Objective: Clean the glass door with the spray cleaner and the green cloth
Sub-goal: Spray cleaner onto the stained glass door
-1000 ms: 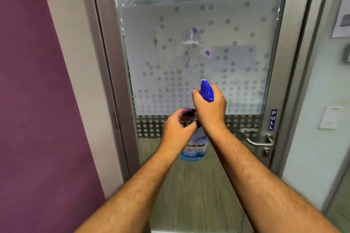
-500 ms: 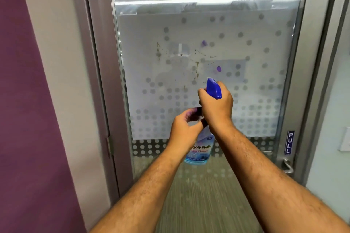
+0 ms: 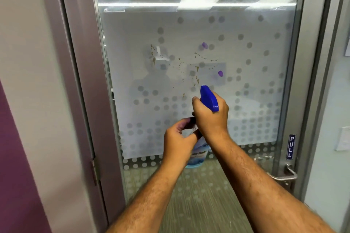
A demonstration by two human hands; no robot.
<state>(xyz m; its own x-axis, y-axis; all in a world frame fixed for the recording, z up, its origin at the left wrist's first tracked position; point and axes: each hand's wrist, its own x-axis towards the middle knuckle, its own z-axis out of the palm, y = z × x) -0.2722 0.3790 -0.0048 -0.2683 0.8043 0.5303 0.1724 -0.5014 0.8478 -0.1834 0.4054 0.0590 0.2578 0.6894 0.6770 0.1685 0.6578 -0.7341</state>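
The glass door (image 3: 246,58) fills the view ahead, frosted with a grey dot pattern and marked with brown drips and two purple spots near its middle. I hold the spray cleaner (image 3: 198,154), a clear bottle with blue liquid and a blue trigger head (image 3: 208,98), upright in front of the glass. My right hand (image 3: 210,117) is wrapped around the neck under the trigger head. My left hand (image 3: 179,140) grips the bottle's upper body from the left. No green cloth is in view.
A metal door frame (image 3: 83,81) stands at the left with a hinge low down. A lever handle (image 3: 282,175) and a blue PULL label (image 3: 291,146) are at the lower right. A purple wall (image 3: 15,176) lies at the far left.
My view has moved closer to the door and tilted up, so the stains sit lower and larger. Both hands have kept their hold on the bottle, raised slightly towards the glass.
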